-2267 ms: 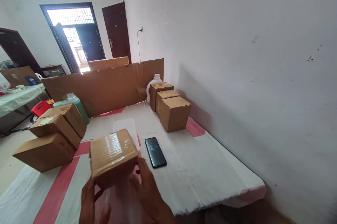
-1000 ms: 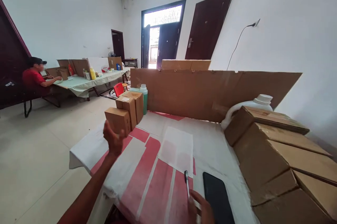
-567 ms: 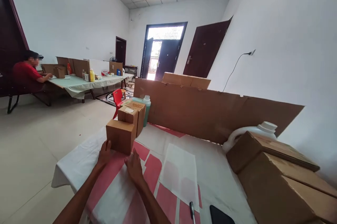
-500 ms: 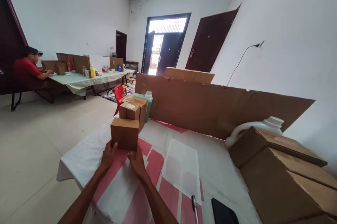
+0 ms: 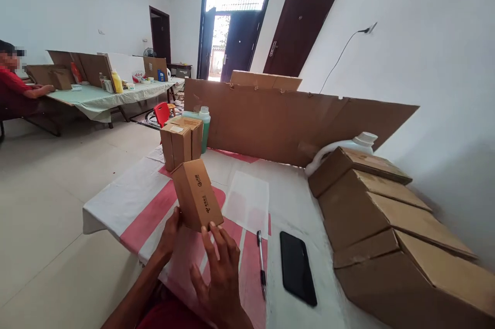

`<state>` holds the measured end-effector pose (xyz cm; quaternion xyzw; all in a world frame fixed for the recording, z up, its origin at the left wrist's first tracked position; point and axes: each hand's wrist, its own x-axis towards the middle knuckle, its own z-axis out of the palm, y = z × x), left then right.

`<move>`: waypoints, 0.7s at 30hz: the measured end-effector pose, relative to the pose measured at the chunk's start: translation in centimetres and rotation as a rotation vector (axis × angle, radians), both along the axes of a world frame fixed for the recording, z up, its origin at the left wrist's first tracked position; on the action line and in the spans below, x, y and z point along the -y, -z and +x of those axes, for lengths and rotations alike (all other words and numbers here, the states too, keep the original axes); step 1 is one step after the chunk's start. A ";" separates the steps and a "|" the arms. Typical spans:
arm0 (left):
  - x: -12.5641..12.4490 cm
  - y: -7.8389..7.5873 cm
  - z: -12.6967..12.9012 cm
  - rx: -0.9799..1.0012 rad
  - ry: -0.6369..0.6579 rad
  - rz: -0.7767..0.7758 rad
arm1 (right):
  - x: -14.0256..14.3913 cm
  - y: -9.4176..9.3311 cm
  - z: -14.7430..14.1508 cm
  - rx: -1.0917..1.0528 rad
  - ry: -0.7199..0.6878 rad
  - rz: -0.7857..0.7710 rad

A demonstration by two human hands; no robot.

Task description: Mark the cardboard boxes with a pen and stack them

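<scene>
A small brown cardboard box [image 5: 196, 196] with black print on one long face is held tilted above the table. My left hand [image 5: 170, 231] grips it at its lower left edge; some of those fingers are hidden behind the box. My right hand [image 5: 220, 267] has its fingers apart, with fingertips touching the box's near end and the thumb away from it. Under both hands lies a white and pink cloth [image 5: 145, 220]. To the right rest a sheet of white paper [image 5: 247, 200], a pen [image 5: 262, 264] and a black phone [image 5: 297, 268].
Stacked cardboard boxes [image 5: 181, 138] stand beyond the held box, beside a green bottle [image 5: 205, 130]. Several larger boxes [image 5: 363, 210] line the right, near a white jug [image 5: 348, 146]. A cardboard panel [image 5: 270, 122] borders the table's back. A person in red [image 5: 15, 84] sits far left.
The box has turned and tilted, so a printed face now shows. My right hand has shifted from its side to the near end, fingers spreading. The view has tipped down and moved right.
</scene>
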<state>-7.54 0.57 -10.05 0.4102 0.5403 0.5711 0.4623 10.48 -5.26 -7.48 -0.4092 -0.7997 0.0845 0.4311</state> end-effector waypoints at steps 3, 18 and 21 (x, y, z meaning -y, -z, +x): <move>1.2 -0.9 0.4 0.034 0.087 -0.050 | 0.8 -0.3 0.3 0.003 0.099 0.067; 5.3 -8.4 2.1 -0.497 0.138 0.215 | -3.2 -2.2 6.3 -0.545 0.260 -0.322; 4.9 -9.0 2.5 -0.576 0.174 0.346 | -3.8 -3.3 7.4 -0.616 0.276 -0.358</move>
